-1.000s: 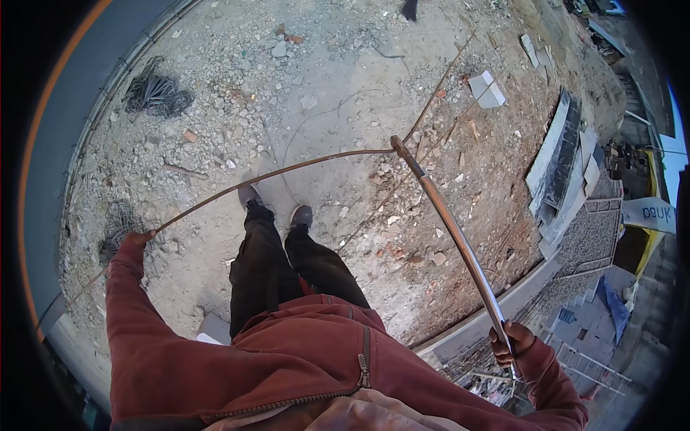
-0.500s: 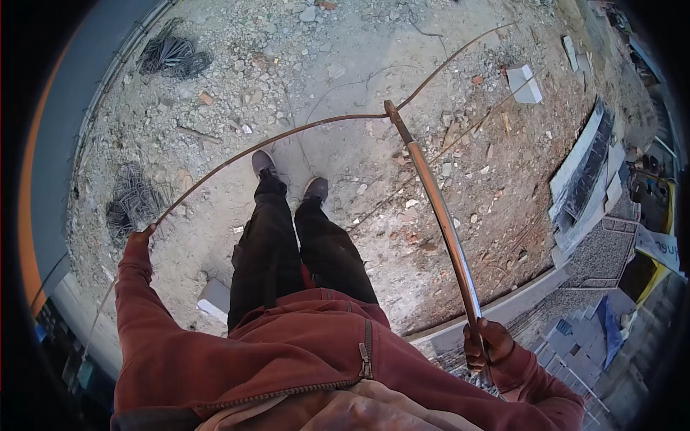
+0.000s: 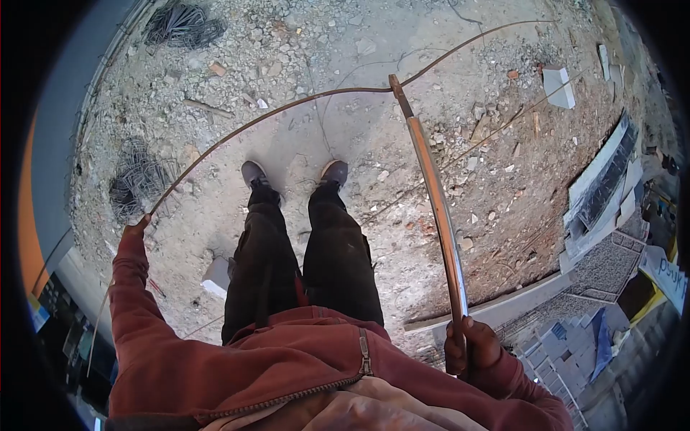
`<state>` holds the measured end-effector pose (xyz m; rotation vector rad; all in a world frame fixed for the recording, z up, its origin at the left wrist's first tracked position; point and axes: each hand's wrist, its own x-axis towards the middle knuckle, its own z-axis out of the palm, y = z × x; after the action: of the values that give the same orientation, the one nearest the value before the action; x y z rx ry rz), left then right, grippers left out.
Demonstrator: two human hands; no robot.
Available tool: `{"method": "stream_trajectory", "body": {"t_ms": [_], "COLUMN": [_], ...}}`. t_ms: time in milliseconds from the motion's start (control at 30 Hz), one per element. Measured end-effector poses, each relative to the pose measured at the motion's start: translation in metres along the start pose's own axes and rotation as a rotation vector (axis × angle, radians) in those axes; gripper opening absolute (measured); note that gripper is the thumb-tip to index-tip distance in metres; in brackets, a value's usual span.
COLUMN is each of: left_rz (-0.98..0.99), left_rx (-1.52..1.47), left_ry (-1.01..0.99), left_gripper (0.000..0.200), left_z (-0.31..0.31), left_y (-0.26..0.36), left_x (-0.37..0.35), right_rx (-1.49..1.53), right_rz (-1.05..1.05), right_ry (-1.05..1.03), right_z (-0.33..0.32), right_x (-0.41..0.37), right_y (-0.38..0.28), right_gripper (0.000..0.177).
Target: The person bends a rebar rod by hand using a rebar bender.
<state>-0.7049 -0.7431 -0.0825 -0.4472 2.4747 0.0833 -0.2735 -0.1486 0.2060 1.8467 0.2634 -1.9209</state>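
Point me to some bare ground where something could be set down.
Barest is the pale ground between the shoes and, in this view, the bent rod, though a thin wire crosses it. Another patch, stonier, lies between the trousers and the long bar. Crowded: left, with rubble and tangled wire; far right, around boards.

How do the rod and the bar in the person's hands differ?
The rod is slimmer and more curved than the bar. The rod looks dull brown; the bar has a shiny side. The left hand holds the rod; the right hand, the bar. Both are long.
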Motion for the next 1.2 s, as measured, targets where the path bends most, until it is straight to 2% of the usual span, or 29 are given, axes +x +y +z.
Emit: {"method": "stream_trajectory", "body": {"t_ms": [167, 233, 300, 333, 367, 467, 533, 833, 933, 967, 1033, 1133, 1200], "left_rz": [-0.092, -0.218, -0.237, -0.249, -0.248, -0.287, -0.167, -0.049, -0.084, -0.192, 0.061, 0.269, 0.208], "left_rx": [0.032, 0.149, 0.182, 0.198, 0.197, 0.12, 0.099, 0.014, 0.046, 0.145, 0.19, 0.274, 0.269], "left_ry": [-0.054, -0.034, -0.038, -0.039, -0.112, -0.163, -0.063, -0.182, -0.255, -0.344, -0.347, -0.372, -0.39], "left_gripper": [0.064, 0.065, 0.066, 0.066, 0.077, 0.077, 0.068, 0.064, 0.065, 0.047, 0.036, 0.027, 0.025], "left_z": [0.024, 0.039, 0.066, 0.069, 0.067, 0.09, 0.122, 0.16, 0.173, 0.182, 0.188, 0.191, 0.195], "left_y": [-0.013, -0.016, -0.042, -0.033, -0.024, -0.021, -0.039, -0.033, -0.028, -0.033, -0.031, -0.034, -0.028], "left_x": [0.018, 0.028, 0.055, 0.051, 0.043, 0.045, 0.054, 0.05, 0.052, 0.057, 0.044, 0.033, 0.032], "right_rx": [-0.009, -0.026, -0.015, -0.013, -0.007, 0.006, 0.007, -0.031, -0.034, -0.031, -0.027, -0.026, -0.034], "right_rz": [0.02, 0.021, 0.022, 0.024, 0.033, 0.045, 0.053, 0.004, -0.011, -0.01, -0.006, 0.008, 0.013], "right_ry": [0.017, 0.018, 0.04, 0.05, 0.057, 0.078, 0.107, 0.112, 0.087, 0.083, 0.073, 0.072, 0.085], "right_z": [0.038, 0.052, 0.066, 0.073, 0.079, 0.097, 0.107, 0.136, 0.148, 0.149, 0.152, 0.156, 0.159], "right_x": [0.049, 0.068, 0.086, 0.096, 0.105, 0.137, 0.16, 0.25, 0.268, 0.273, 0.284, 0.303, 0.314], "right_y": [-0.018, -0.021, -0.025, -0.026, -0.027, -0.03, -0.031, -0.027, -0.03, -0.03, -0.032, -0.03, -0.031], "right_gripper": [0.035, 0.034, 0.034, 0.035, 0.034, 0.034, 0.034, 0.032, 0.032, 0.032, 0.032, 0.031, 0.031]}}
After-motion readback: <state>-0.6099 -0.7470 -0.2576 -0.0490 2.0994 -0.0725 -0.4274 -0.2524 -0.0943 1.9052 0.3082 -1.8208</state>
